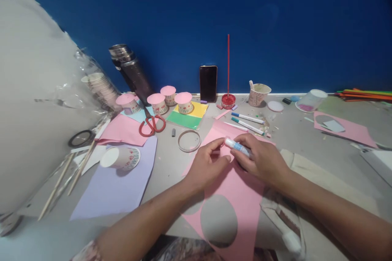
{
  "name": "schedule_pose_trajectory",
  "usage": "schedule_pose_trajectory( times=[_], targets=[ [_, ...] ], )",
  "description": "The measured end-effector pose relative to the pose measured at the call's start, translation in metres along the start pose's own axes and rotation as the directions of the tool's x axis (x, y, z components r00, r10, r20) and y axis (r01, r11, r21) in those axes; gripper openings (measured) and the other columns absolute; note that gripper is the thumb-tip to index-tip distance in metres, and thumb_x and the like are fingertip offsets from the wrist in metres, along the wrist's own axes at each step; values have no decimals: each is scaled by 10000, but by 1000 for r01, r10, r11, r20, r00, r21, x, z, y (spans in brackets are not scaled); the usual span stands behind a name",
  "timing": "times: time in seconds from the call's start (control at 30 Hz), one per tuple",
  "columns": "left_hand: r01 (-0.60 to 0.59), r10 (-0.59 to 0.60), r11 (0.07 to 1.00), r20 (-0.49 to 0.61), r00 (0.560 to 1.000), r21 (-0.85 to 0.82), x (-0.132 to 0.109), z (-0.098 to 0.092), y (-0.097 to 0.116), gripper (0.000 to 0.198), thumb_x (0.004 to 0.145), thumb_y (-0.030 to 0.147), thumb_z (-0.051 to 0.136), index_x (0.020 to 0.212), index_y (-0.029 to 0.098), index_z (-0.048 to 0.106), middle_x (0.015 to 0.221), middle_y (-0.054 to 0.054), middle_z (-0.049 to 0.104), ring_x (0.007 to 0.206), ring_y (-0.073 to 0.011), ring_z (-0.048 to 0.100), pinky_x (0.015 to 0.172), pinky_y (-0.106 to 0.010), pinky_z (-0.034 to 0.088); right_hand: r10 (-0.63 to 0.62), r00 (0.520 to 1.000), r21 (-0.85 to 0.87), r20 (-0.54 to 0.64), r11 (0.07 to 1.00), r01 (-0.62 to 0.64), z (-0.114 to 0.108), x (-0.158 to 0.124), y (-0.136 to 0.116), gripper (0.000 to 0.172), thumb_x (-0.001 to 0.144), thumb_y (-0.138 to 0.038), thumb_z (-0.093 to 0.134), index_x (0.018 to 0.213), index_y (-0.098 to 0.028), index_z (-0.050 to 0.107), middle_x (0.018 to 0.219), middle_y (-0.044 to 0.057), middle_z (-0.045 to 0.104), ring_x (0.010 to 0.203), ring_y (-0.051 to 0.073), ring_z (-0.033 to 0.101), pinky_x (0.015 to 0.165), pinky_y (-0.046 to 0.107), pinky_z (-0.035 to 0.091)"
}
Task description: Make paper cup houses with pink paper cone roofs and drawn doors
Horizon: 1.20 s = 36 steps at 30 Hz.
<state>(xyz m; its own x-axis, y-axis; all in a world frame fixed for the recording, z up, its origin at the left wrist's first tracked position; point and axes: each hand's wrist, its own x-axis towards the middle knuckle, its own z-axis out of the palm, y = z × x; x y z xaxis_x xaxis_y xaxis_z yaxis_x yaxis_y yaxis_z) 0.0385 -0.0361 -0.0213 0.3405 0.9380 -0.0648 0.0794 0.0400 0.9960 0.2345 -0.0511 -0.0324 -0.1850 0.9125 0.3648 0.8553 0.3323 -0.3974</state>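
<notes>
Above smooth grey tabletop (167,167), right hand (263,157) grips a cylindrical glue stick (237,147), left hand (208,162) loosely spread.

The holed paper (248,206) is pink, the tube (238,147) white and blue.

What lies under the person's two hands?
Pink paper with a round hole shows below the left hand and the right hand, which holds a glue stick. Whatever their palms cover cannot be seen.
</notes>
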Motion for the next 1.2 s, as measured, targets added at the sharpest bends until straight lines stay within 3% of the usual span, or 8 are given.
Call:
schedule_pose_trajectory(
  times=[0.13,0.33,0.53,0.7,0.8,0.97,1.2],
  targets=[
    [-4,4,1000,28,1000,-9,-2,-3,0,528,806,195,762,1332,242,742,1437,-100,691,1370,-346,589,1189,-518,421,-57,997,-98,-55,994,51,0,0,0,202,997,-402,587,1050,-230,679,792,28,798,629,231,724,548,307,339],
    [-75,75,997,48,996,2,-3,-7,1,531,772,179,826,1291,276,776,1489,-100,659,1494,-340,482,1300,-542,261,-143,985,-202,-96,972,121,0,-2,-2,303,1058,-441,515,1018,-203,698,775,55,796,602,221,709,560,316,327],
    [-37,38,999,47,998,-34,-3,-7,3,465,772,224,851,1232,279,805,1492,-101,660,1477,-360,502,1295,-569,263,-142,981,-177,-133,977,118,-3,1,2,292,1064,-448,531,1019,-224,713,816,44,811,661,212,727,597,311,365],
    [-36,37,999,82,996,-19,-3,-9,3,470,790,247,842,1256,291,792,1460,-93,683,1463,-364,512,1287,-589,275,-207,975,-141,-78,971,195,-5,2,4,284,1072,-410,517,1035,-206,712,884,57,813,739,221,736,663,323,413],
    [-93,85,992,87,993,88,-1,-11,1,447,794,268,839,1239,281,801,1446,-111,686,1429,-368,543,1276,-578,305,-263,964,-125,-40,959,256,-6,2,5,266,1072,-377,512,1034,-195,703,896,67,808,747,217,729,671,331,411],
    [-229,204,947,130,970,226,2,-12,-1,441,780,257,822,1221,263,801,1382,-115,729,1404,-379,564,1270,-575,311,-259,965,-122,-30,960,254,-7,3,8,261,1073,-392,529,1044,-199,702,926,69,817,778,213,736,669,325,405],
    [-240,205,940,162,965,244,3,-12,-2,386,830,247,772,1211,299,804,1338,-76,751,1427,-359,547,1271,-554,306,-249,968,-87,-10,965,247,-8,3,7,235,1052,-381,560,1027,-199,706,885,51,813,745,206,734,640,323,387]
  ],
)
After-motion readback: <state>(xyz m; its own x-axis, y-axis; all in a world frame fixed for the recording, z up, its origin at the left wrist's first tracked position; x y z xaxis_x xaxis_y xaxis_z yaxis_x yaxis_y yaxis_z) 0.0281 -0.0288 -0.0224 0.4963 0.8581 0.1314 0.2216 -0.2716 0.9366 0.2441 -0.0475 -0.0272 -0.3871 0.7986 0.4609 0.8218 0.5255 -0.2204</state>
